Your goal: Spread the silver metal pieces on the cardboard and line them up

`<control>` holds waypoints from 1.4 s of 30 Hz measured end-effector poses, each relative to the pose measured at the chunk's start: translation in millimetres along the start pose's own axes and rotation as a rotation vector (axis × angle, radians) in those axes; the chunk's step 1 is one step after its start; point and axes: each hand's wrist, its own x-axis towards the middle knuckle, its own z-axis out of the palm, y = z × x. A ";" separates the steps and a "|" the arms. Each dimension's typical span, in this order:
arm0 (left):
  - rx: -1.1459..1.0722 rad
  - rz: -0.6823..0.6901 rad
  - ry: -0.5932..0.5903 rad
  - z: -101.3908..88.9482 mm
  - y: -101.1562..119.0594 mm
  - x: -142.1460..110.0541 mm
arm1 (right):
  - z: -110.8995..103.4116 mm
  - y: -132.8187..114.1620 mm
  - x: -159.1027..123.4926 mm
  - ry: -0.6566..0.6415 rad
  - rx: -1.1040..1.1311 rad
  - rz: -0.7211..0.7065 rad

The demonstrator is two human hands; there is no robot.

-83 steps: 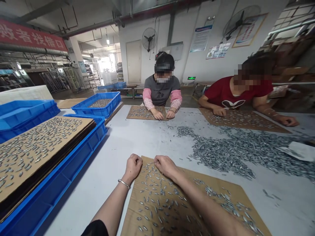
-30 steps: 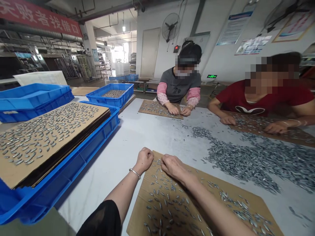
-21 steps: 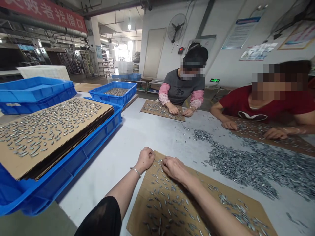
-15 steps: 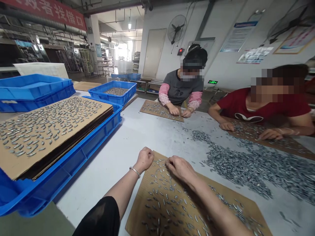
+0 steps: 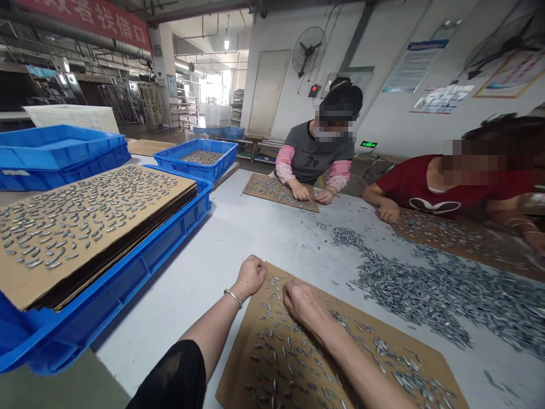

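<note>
Silvery pieces (image 5: 406,382) scattered over cardboard sheet (image 5: 237,361)

The cardboard sheet is laid flat on the white table (image 5: 179,284). At its far left corner the left hand (image 5: 252,274) is curled nearly closed; whether anything is gripped cannot be told. The right hand (image 5: 307,308) is half curled low among the silvery pieces, its hold hidden. The pieces are judged light, hard and slippery, best pinched mid-length; the sheet, stiff but bendable, is best held by opposite edges.
</note>
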 end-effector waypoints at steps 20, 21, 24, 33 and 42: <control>0.008 -0.008 -0.006 1.4 -1.8 0.0 | -12.4 -17.7 -5.6 -0.086 0.131 0.124; 0.008 -0.009 -0.006 1.3 -1.7 0.0 | -11.3 -17.6 -5.9 -0.083 0.114 0.109; 0.005 -0.010 -0.009 1.0 -1.1 -0.1 | -6.4 -16.3 -8.2 -0.064 0.088 0.052; -0.008 -0.023 -0.012 0.0 -1.2 -0.1 | -6.4 6.8 17.6 0.033 0.256 0.023; -0.021 -0.038 0.000 2.3 -4.7 1.2 | -2.4 1.1 38.0 -0.014 0.279 -0.092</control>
